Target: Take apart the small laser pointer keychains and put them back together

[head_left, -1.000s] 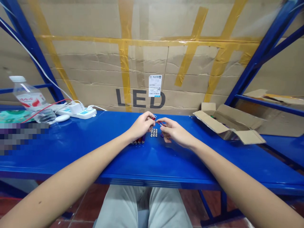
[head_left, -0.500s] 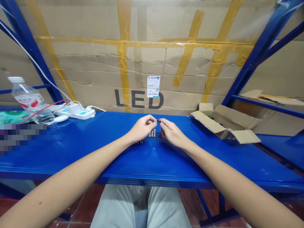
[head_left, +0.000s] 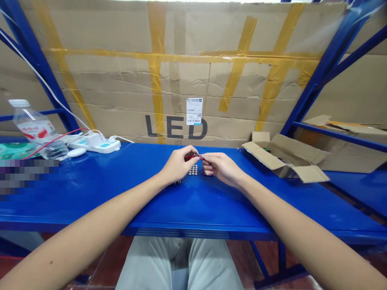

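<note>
My left hand and my right hand meet above the middle of the blue metal shelf. Both pinch a small red tube-like part between their fingertips, the left holding its body and the right at its right end. Just below them several small silver button cells lie in a tight cluster on the shelf. A few dark-ended tubes peek out under my left wrist. Small red rings lie under my right hand, mostly hidden.
An open cardboard box stands at the right. At the far left are a plastic water bottle, a white power strip with cables and a white mouse-like object. Taped cardboard with "LED" forms the back wall.
My hands have drawn closer and now join on the red part, where a second ago each held its own piece slightly apart. The view has shifted a little.
</note>
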Demonstrator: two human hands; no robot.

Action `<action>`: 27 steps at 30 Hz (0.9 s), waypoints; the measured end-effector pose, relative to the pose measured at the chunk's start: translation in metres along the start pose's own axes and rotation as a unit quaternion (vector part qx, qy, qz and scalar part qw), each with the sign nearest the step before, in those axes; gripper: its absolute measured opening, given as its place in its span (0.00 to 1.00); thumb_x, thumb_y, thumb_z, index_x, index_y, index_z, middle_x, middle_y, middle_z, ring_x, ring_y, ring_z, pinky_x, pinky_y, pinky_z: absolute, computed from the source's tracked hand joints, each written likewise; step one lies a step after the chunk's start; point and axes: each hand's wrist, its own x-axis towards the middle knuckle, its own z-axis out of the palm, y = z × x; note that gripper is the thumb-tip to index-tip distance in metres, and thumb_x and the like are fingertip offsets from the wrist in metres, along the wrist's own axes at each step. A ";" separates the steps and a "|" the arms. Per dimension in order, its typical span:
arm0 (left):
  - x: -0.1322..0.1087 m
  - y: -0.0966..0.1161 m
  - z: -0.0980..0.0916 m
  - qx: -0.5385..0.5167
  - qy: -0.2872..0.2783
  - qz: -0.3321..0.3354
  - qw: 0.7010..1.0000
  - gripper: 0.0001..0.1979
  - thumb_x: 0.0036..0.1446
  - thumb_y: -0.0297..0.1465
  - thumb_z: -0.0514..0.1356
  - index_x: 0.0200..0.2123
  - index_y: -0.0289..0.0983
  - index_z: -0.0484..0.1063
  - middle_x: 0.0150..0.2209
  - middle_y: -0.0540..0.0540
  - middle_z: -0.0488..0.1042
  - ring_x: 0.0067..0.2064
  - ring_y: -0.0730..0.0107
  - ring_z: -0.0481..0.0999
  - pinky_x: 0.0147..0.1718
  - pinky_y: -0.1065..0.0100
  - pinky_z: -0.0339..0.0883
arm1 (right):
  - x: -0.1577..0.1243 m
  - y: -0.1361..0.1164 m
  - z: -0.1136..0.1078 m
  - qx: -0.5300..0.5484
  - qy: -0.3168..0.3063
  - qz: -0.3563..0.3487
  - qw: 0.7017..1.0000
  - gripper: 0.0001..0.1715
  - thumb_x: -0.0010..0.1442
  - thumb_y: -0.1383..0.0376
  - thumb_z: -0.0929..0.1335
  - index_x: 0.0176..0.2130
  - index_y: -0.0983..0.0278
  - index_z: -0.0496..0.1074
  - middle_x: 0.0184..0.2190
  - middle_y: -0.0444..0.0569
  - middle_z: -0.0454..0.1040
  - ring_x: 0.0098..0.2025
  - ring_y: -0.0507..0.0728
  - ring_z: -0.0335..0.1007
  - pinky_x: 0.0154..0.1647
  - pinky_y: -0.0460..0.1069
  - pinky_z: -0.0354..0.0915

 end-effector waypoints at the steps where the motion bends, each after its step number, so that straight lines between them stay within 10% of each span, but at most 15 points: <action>1: 0.000 0.000 0.000 0.001 0.000 0.000 1.000 0.04 0.59 0.31 0.58 0.34 0.37 0.70 0.29 0.51 0.72 0.31 0.72 0.67 0.33 0.69 0.61 | 0.000 0.000 0.000 -0.003 0.010 -0.001 1.000 0.13 0.50 0.61 0.74 0.29 0.68 0.70 0.22 0.39 0.52 0.23 0.46 0.47 0.23 0.46 0.42; 14: -0.002 -0.001 0.007 0.017 -0.007 -0.024 1.000 0.04 0.57 0.31 0.59 0.32 0.36 0.70 0.27 0.51 0.70 0.29 0.72 0.66 0.31 0.69 0.59 | 0.002 0.007 0.003 -0.191 0.123 -0.112 0.967 0.08 0.50 0.64 0.66 0.29 0.66 0.73 0.15 0.38 0.60 0.17 0.48 0.52 0.20 0.47 0.52; 22: -0.004 0.003 0.020 -0.042 -0.010 -0.092 0.995 0.19 0.57 0.31 0.59 0.50 0.38 0.60 0.23 0.57 0.66 0.26 0.71 0.68 0.30 0.69 0.58 | 0.002 0.006 -0.014 -0.520 0.144 -0.299 0.787 0.11 0.57 0.70 0.62 0.33 0.66 0.75 0.30 0.50 0.77 0.31 0.55 0.70 0.35 0.49 0.62; 27: -0.007 0.003 0.023 -0.021 -0.026 -0.073 0.997 0.08 0.61 0.30 0.53 0.45 0.39 0.60 0.24 0.54 0.69 0.28 0.70 0.70 0.31 0.67 0.59 | 0.004 0.005 -0.022 -0.613 0.099 -0.359 0.697 0.11 0.61 0.71 0.61 0.34 0.66 0.72 0.29 0.52 0.74 0.31 0.55 0.68 0.34 0.49 0.62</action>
